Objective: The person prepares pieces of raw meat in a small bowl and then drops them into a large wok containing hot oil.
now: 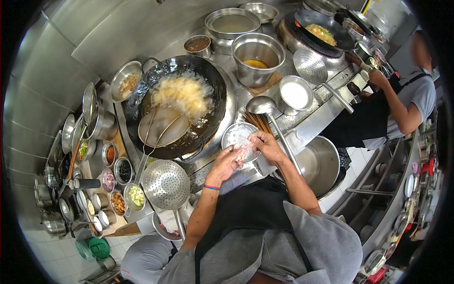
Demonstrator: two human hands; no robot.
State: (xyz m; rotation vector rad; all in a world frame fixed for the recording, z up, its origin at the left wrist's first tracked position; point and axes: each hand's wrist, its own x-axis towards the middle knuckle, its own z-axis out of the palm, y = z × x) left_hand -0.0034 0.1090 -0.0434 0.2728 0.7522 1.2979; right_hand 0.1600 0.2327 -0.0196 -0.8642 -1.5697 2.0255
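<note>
Between my two hands is a pinkish strip of raw meat (244, 150), dusted with something white. My left hand (224, 165) cups its lower end, and my right hand (266, 146) pinches its upper end. Right below them sits a metal bowl (237, 132) with white flour or starch in it, partly hidden by my fingers. To the left, a black wok (139, 83) holds bubbling oil with pale yellow pieces frying (182, 93). A round fine-mesh skimmer (163, 127) rests in the wok's near side, its long wire handle pointing towards me.
A perforated ladle (166, 184) lies left of my left arm. A solid ladle (261, 105) lies beside a pot of white liquid (294, 93). A deep pot (316, 165) stands on my right. Ingredient bowls (118, 202) crowd the left. A co-worker (404, 96) stands near another wok (340, 32).
</note>
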